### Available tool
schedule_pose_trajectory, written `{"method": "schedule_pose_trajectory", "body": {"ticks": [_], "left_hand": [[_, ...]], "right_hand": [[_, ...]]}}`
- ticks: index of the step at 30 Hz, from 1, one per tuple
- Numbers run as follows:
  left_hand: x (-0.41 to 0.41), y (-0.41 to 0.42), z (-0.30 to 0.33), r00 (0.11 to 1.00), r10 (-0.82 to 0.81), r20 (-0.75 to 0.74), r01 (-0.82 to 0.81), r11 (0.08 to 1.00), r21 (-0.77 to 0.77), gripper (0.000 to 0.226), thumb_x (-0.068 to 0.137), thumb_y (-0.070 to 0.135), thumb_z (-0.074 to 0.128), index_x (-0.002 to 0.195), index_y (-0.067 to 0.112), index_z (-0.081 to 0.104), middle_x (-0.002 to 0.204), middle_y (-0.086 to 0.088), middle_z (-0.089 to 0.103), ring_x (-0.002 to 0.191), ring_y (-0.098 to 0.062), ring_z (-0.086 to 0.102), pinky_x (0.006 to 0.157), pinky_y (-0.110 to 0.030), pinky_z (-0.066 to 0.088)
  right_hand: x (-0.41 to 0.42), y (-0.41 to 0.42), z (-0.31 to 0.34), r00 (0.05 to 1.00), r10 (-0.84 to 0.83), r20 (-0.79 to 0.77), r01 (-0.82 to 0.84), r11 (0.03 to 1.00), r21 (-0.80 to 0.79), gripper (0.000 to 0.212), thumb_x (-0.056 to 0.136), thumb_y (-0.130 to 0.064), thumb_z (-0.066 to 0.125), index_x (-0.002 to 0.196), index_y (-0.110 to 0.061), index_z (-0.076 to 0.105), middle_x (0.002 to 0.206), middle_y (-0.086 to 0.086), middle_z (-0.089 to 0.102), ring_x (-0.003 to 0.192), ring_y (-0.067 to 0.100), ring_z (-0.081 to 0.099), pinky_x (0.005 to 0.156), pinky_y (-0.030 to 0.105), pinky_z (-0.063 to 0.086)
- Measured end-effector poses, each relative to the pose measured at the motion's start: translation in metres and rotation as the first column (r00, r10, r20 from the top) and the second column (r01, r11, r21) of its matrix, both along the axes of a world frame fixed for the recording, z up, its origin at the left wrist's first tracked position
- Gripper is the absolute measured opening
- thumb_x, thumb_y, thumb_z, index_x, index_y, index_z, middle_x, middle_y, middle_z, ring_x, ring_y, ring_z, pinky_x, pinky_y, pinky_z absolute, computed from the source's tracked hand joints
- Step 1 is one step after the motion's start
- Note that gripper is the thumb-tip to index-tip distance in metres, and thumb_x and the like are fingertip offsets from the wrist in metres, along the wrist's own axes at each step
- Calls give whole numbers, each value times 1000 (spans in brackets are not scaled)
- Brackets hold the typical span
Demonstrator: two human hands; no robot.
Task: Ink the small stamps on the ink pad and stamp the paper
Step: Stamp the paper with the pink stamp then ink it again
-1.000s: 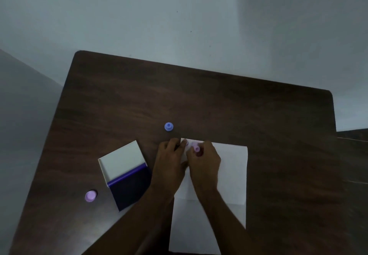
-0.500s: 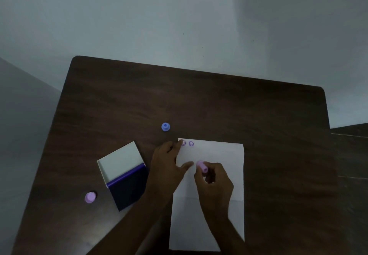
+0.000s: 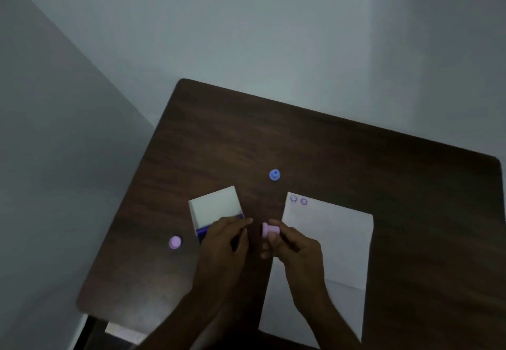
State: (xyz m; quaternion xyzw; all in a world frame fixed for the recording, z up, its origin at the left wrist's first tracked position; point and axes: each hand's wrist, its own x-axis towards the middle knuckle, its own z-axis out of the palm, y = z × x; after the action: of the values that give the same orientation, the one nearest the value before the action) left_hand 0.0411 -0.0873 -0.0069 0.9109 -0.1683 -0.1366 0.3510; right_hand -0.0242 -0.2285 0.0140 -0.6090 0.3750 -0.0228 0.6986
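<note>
My right hand holds a small pink stamp on its side, its face pointing left, just off the left edge of the white paper. Two purple stamped faces sit in the paper's far left corner. My left hand hovers over the near part of the open ink pad, fingers loosely curled with nothing in them, and hides most of the dark pad. A blue stamp stands beyond the paper. Another pink stamp stands left of the ink pad.
All of it lies on a dark brown wooden table against a pale wall. The table's left edge runs close to the pink stamp, and its near left corner shows at the bottom.
My right hand has lifted the pink stamp off the paper and carried it left toward the ink pad. My left hand left the paper and moved over the pad. The camera view shifted left.
</note>
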Motion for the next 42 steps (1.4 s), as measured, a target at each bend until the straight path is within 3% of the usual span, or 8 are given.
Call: {"method": "schedule_pose_trajectory", "body": {"ticks": [4, 9, 13, 19, 26, 34, 37, 42], "left_hand": [[-4, 14, 7, 991, 52, -121, -50, 999, 17, 28, 88, 14, 63, 116, 13, 66, 118, 0, 63, 112, -12, 57, 97, -15, 37], [1, 28, 27, 991, 124, -41, -129, 980, -150, 26, 89, 20, 54, 106, 38, 63, 102, 25, 56, 94, 15, 48, 83, 1, 36], [4, 49, 14, 972, 233, -37, -235, 965, -117, 23, 90, 24, 55, 106, 39, 62, 95, 39, 52, 98, 18, 52, 92, -14, 44], [18, 101, -20, 954, 299, -12, -298, 954, 38, 26, 89, 17, 62, 114, 20, 67, 113, 2, 63, 105, -9, 56, 91, -19, 42], [15, 122, -46, 951, 309, -26, -298, 935, 195, 43, 90, 30, 62, 130, 14, 57, 128, -7, 55, 117, -21, 49, 96, -28, 40], [16, 124, -43, 931, 342, -125, -348, 937, -28, 28, 93, 41, 53, 104, 20, 67, 99, 3, 68, 88, 1, 58, 79, -22, 48], [16, 120, -30, 903, 385, -190, -410, 905, -114, 30, 90, 46, 57, 111, 26, 65, 103, 13, 69, 95, 2, 62, 85, -22, 50], [17, 109, 0, 884, 338, -323, -442, 829, -344, 24, 83, 29, 70, 107, 34, 66, 105, 13, 67, 97, 6, 63, 74, -8, 51]], "right_hand": [[8, 16, 11, 999, 22, -45, -14, 986, 165, 18, 85, -18, 62, 98, -12, 74, 81, 8, 75, 67, 19, 68, 64, 24, 56], [27, 34, 21, 994, 29, -110, 12, 935, 354, 20, 87, -7, 57, 98, 6, 67, 78, 16, 67, 63, 21, 59, 62, 30, 52], [32, 46, 32, 998, -11, -56, 36, 884, 466, 30, 63, -24, 69, 83, -3, 74, 76, 17, 69, 62, 23, 61, 63, 35, 51], [35, 62, 27, 999, -48, -15, 47, 777, 627, 26, 77, -14, 60, 98, -2, 72, 82, 16, 70, 72, 23, 65, 68, 35, 53], [36, 77, 27, 998, -45, -35, 57, 762, 646, 22, 84, -9, 55, 97, -2, 72, 82, 15, 70, 72, 22, 66, 68, 36, 54], [34, 80, 31, 991, -103, -89, 136, 748, 649, 21, 86, -8, 54, 95, -1, 72, 81, 16, 70, 71, 23, 66, 68, 37, 53], [35, 81, 31, 989, -108, -99, 147, 740, 657, 21, 84, -8, 55, 94, -2, 73, 81, 15, 70, 71, 23, 67, 69, 36, 54], [39, 88, 32, 987, -116, -112, 161, 707, 688, 21, 78, -8, 61, 94, 0, 73, 82, 16, 71, 71, 23, 68, 70, 37, 56]]}}
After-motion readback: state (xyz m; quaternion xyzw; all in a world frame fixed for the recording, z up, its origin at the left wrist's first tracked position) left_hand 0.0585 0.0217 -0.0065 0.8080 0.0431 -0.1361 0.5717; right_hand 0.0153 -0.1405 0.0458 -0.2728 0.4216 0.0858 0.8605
